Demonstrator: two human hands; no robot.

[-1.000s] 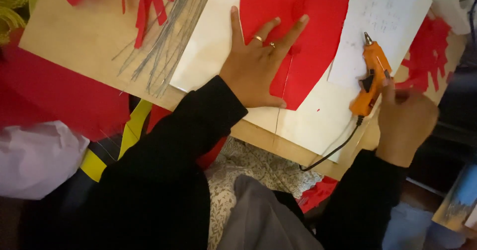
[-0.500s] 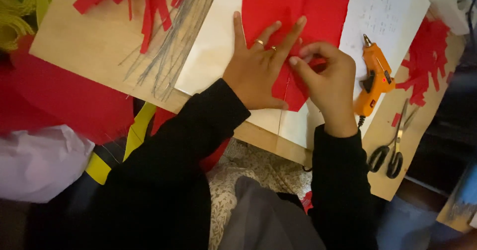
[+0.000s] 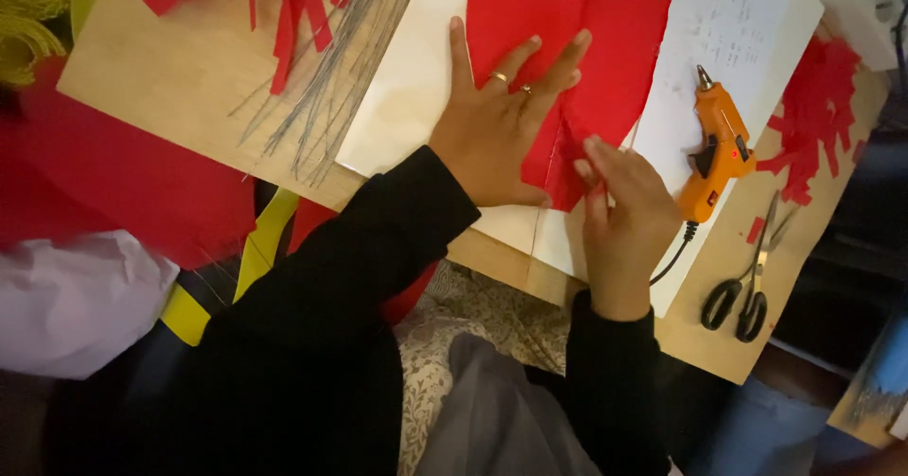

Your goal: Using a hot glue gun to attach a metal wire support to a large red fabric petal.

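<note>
Head view: pale wooden table (image 3: 180,79) under dim, warm light, strewn with craft material. Upper left, a scatter of red paper strips (image 3: 274,3) beside a fan of thin grey wires (image 3: 331,69). Further left, off the table edge, a broad red sheet (image 3: 104,183) and crumpled pale paper (image 3: 66,296); a yellow band (image 3: 255,259) below the edge.

Centre, a white sheet (image 3: 407,88) flat on the table, with a large red paper shape (image 3: 605,32) lying over it. Left hand (image 3: 497,126) spread flat, fingers splayed, palm pressing down on the near left part of the red paper shape; rings on two fingers; nothing gripped. Right hand (image 3: 624,202) just beside it, fingertips at the lower edge of the red paper shape where it folds or creases; loosely curled, touching the edge; whether pinching it, cannot tell. Both arms in black sleeves.

Right of the hands, an orange glue gun (image 3: 719,145) lying on a white written sheet (image 3: 728,22), nozzle pointing away, black cord trailing toward the near table edge. Further right, black-handled scissors (image 3: 747,287) on bare wood, and another heap of red paper scraps (image 3: 813,107) near the far right corner.
</note>
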